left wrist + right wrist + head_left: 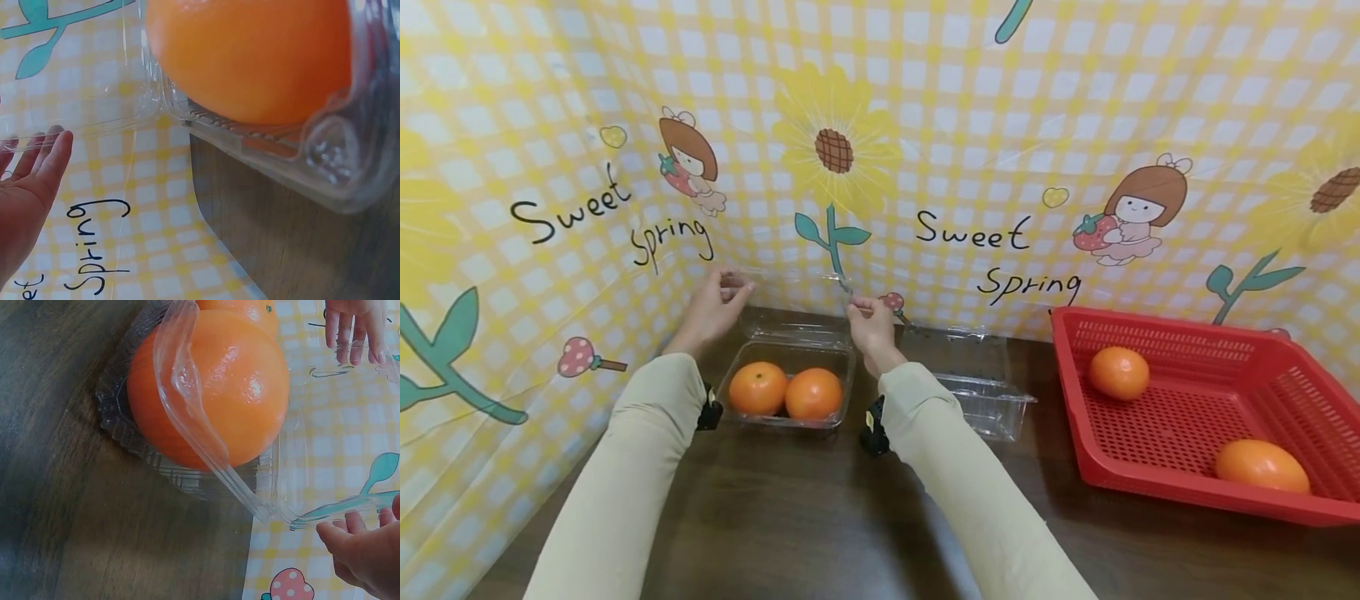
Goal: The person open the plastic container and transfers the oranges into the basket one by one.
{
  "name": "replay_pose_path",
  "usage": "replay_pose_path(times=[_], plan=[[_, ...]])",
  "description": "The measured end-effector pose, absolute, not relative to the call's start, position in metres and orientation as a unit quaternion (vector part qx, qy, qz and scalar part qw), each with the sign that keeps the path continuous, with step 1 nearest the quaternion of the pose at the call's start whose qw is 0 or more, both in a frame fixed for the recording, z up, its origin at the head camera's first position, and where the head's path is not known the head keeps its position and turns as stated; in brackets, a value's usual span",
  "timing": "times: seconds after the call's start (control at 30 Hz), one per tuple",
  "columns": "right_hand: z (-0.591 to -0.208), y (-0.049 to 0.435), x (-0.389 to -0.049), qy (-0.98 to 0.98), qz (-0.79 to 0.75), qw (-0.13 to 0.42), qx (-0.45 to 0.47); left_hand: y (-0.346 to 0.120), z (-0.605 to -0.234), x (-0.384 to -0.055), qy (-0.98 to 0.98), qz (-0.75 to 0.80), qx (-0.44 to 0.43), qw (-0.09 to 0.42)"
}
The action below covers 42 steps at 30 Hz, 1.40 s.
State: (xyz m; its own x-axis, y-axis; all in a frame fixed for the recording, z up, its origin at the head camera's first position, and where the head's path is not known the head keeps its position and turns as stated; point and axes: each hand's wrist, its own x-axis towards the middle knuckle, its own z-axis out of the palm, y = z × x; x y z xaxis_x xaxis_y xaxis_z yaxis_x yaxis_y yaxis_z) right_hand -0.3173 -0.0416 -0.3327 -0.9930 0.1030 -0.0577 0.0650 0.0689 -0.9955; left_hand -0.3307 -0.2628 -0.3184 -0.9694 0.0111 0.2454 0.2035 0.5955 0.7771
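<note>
Pinched the left edge of the raised clear lid (793, 304) with the left grip (711, 308), holding it narrowly between thumb and fingers. Saw two oranges (758, 388) (814, 395) side by side in the open container (787, 423) on the tabletop (790, 517). Pinched the lid's right edge with the right grip (875, 333), likewise narrow. Probably risked creasing the thin plastic or straining its hinge by pulling unevenly; if folded down crooked, risked snagging on fruit bulging above the rim. Risked dragging the light container too, with neither grip steadying its base. Found a spare clear container (988, 408) just beside the right sleeve (992, 467), exposed to a careless knock from the forearm. Saw two more oranges (1119, 373) (1262, 466), apart, in the red basket (1150, 487) farther right. Read "Sweet Spring" in black on the checked backdrop (910, 100) at left, then again right of centre. Made out no brand or label on fruit or plastic.
</note>
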Motion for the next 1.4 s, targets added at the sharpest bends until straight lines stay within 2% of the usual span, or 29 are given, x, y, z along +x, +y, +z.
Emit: replay_pose_path(times=[0.2,0.6,0.97,1.4], plan=[[-0.338,-0.043,-0.319,-0.740,0.672,-0.005,-0.043,-0.265,-0.324,-0.330,-0.888,-0.439,-0.063,0.116],[-0.343,-0.043,-0.318,-0.735,0.676,-0.028,-0.053,-0.275,-0.340,-0.332,-0.885,-0.448,-0.084,0.098],[-0.343,-0.045,-0.313,-0.724,0.686,-0.035,-0.061,-0.279,-0.347,-0.330,-0.873,-0.458,-0.119,0.117],[-0.351,-0.044,-0.310,-0.732,0.673,-0.064,-0.084,-0.288,-0.357,-0.324,-0.899,-0.420,-0.099,0.078]])
